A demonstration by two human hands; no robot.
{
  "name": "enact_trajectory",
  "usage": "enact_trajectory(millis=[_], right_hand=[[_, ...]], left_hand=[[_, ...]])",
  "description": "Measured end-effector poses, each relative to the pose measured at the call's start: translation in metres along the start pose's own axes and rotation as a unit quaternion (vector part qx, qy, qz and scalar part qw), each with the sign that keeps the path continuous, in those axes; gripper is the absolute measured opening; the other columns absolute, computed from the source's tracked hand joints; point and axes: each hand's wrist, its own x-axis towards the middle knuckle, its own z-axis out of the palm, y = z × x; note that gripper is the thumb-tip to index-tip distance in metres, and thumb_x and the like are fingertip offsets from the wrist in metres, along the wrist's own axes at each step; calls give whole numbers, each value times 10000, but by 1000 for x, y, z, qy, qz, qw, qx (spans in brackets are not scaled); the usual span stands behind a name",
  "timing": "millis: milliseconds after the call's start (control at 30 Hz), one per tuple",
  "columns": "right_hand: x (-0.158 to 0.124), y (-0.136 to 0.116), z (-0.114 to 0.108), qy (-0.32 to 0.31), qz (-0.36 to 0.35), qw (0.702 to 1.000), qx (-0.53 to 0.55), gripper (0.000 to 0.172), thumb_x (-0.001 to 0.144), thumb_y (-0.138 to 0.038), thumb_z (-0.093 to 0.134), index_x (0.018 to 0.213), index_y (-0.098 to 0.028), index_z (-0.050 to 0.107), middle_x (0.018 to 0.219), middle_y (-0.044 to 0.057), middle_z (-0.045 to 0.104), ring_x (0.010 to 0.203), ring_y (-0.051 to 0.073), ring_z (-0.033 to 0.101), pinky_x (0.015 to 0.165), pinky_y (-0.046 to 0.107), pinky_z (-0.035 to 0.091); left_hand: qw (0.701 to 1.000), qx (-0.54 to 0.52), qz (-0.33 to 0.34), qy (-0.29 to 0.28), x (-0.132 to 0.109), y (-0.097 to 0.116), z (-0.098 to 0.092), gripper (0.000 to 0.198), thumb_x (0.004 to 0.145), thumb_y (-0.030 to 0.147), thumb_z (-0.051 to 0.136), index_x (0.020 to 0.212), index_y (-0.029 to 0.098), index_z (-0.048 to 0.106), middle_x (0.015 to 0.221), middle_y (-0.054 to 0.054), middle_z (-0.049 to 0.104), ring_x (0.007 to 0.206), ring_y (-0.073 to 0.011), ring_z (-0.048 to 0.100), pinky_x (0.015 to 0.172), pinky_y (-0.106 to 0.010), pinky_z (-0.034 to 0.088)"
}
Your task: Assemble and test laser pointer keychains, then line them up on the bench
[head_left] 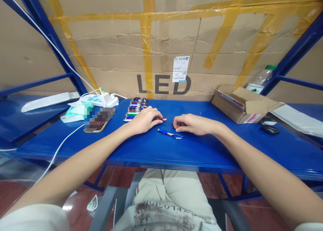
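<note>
My left hand (148,120) is closed on a small red penlight (164,119), whose end sticks out to the right past the fingertips; the rest of it is hidden under the hand. Just across from it, my right hand (191,124) rests on the blue table (202,150) with its fingers curled in, and nothing shows in them. Between the hands and a little nearer to me lies a blue penlight (165,132) with a blue carabiner clip at its right end. Behind my left hand, several penlights (133,110) in blue, green, red and silver lie side by side in a row.
To the left are a phone (99,121), a green-and-white packet (77,111) and a white power strip (97,99) with cables. On the right stand an open cardboard box (242,104), a black mouse (269,129) and a plastic bottle (262,77). A large cardboard panel (113,56) rises behind.
</note>
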Motion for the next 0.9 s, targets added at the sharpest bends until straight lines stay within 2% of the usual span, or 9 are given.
enact_trajectory(millis=[167,433,600,733,900], right_hand=[[2,1,5,42,-4,998,-50,200,1066,-350,545,984,-215,668,1004,98,750,903,252,638,827,372,464],[10,6,16,110,-28,989,-91,198,1093,-304,489,1017,-230,656,1042,99,678,987,268,626,905,391,481],[8,16,10,155,-13,984,-93,154,1060,-250,511,1101,-236,659,1117,105,707,1067,287,616,952,419,474],[4,21,3,129,8,988,-80,106,991,-288,642,1079,-233,666,1100,93,758,1058,295,613,945,421,464],[6,17,5,122,12,990,-74,74,1004,-264,614,1040,-242,674,1071,78,779,1053,290,600,933,411,460]], left_hand=[[1000,2,-2,-2,0,0,0,271,1106,405,581,1155,210,761,1138,-83,748,1066,-282,589,965,-416,440],[1000,0,11,4,0,-3,2,308,1119,433,538,1148,209,747,1148,-90,750,1091,-285,593,997,-430,442],[1000,-3,5,10,0,-5,4,289,1114,435,553,1145,220,745,1154,-79,763,1076,-282,593,985,-426,442],[1000,-14,-3,19,1,-5,4,257,1100,423,591,1146,218,740,1153,-72,774,1072,-277,608,991,-421,449],[999,-24,-16,32,1,-2,3,221,1082,392,634,1163,215,738,1150,-64,785,1081,-276,628,992,-419,457]])
